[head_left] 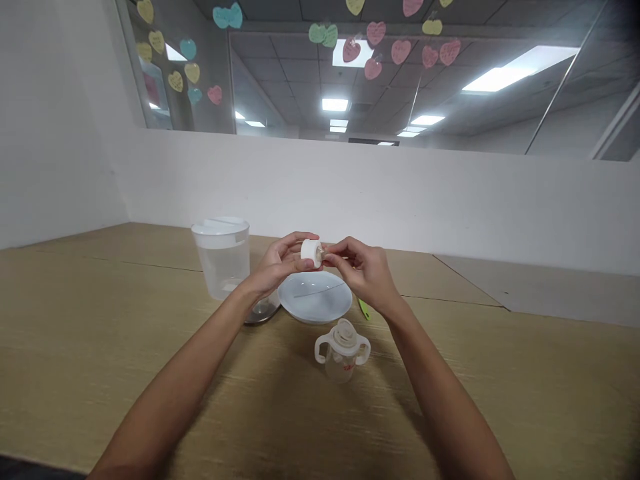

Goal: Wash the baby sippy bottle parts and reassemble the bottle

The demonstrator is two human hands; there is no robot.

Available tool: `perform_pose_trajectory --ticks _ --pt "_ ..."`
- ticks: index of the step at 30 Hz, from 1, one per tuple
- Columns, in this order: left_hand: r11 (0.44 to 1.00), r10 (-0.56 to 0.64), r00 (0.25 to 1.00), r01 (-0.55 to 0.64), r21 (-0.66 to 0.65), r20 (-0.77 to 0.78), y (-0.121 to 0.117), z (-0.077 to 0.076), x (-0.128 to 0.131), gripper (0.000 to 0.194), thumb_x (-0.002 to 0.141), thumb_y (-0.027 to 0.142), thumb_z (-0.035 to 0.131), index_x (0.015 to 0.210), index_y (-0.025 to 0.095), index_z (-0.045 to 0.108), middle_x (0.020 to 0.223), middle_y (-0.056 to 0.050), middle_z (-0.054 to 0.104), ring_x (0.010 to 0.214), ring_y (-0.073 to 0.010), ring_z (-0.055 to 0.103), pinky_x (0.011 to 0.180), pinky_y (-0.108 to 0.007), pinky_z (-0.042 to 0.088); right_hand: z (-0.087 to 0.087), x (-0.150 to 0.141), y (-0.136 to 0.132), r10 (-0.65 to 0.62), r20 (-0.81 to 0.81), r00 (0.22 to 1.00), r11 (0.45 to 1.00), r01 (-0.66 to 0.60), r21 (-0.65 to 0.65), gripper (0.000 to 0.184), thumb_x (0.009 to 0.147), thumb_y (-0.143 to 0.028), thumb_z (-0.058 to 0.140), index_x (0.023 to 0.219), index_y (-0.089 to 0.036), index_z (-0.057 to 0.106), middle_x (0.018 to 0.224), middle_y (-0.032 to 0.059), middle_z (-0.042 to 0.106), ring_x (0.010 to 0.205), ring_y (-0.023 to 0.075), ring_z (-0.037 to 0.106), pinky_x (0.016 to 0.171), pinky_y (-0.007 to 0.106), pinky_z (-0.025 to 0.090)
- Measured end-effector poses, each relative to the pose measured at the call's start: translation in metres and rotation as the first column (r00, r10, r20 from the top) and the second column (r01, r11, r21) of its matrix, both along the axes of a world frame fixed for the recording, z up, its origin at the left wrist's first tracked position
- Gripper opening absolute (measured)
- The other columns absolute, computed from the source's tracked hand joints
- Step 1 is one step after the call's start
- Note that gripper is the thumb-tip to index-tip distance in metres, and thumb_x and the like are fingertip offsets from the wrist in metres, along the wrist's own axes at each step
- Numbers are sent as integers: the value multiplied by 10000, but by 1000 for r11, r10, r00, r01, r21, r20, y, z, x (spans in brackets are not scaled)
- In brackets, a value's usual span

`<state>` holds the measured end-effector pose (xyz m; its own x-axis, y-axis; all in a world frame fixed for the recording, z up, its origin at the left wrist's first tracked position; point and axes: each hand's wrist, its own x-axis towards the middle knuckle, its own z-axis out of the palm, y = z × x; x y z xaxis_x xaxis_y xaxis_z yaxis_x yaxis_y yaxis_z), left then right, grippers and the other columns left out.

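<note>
Held up over the white bowl [315,305] is a white bottle collar [309,252], gripped between the thumb and fingers of my left hand [280,264]. A clear, soft-looking bottle nipple [321,253] sticks out from the collar's right side. The fingertips of my right hand [364,268] pinch its tip. Closer to me, a clear baby bottle [341,365] with two pale side handles stands upright, its top fitted with a whitish ring; neither hand touches it.
A clear plastic pitcher [224,263] with a white lid stands at the left. Partly behind my left wrist lies a round metal-rimmed dish [263,312]. A green handle [364,309] pokes out beside the bowl. A white wall [280,177] with a window rises behind the table.
</note>
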<state>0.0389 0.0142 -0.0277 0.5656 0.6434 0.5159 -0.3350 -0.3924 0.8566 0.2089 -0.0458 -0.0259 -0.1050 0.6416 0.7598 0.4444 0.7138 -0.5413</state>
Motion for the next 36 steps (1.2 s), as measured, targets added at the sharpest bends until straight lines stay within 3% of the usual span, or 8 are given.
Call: perform_pose_trajectory --ticks 5,10,18,27,32,36 --pt "998 -52 999 52 -29 7 2 1 -4 466 625 287 746 1050 187 582 923 -49 637 831 -180 624 804 -380 531 0 0 0 55 -42 998 998 -55 -2 147 797 -328 579 788 -185 615 802 45 692 740 176 651 688 324 539" --pt "998 -66 991 66 -2 -120 -1 8 -11 415 658 266 723 1045 188 596 860 -38 646 804 -181 631 729 -342 550 3 -1 -3 68 -22 997 996 -69 -53 129 783 -297 583 789 -176 629 788 39 688 706 158 641 642 289 529" --pt "982 91 964 -45 182 -250 -1 10 -12 483 655 229 724 1117 169 600 938 -63 675 861 -187 632 743 -288 516 4 0 -2 -87 143 986 996 89 -8 137 787 -198 521 771 -171 654 698 25 667 598 128 574 581 259 455" --pt "985 130 921 -79 151 -366 3 8 -11 558 642 263 734 1164 149 574 968 -79 680 830 -184 628 729 -311 515 4 0 -2 -202 334 921 977 215 -3 211 790 -160 496 808 -171 706 730 43 697 586 134 557 560 253 388" --pt "996 -11 905 46 73 -425 -3 12 -13 570 698 284 693 1224 162 512 1100 -95 641 1018 -215 584 892 -377 451 16 6 -19 -91 320 943 980 141 -137 208 797 -229 521 871 -171 707 833 45 708 669 137 594 613 251 439" --pt "964 -152 809 249 96 -568 -10 14 -11 615 745 313 647 1310 240 416 1280 -74 530 1177 -212 480 969 -359 378 30 16 -40 -102 360 927 957 190 -219 204 788 -248 524 856 -171 701 805 30 694 654 131 584 581 241 436"
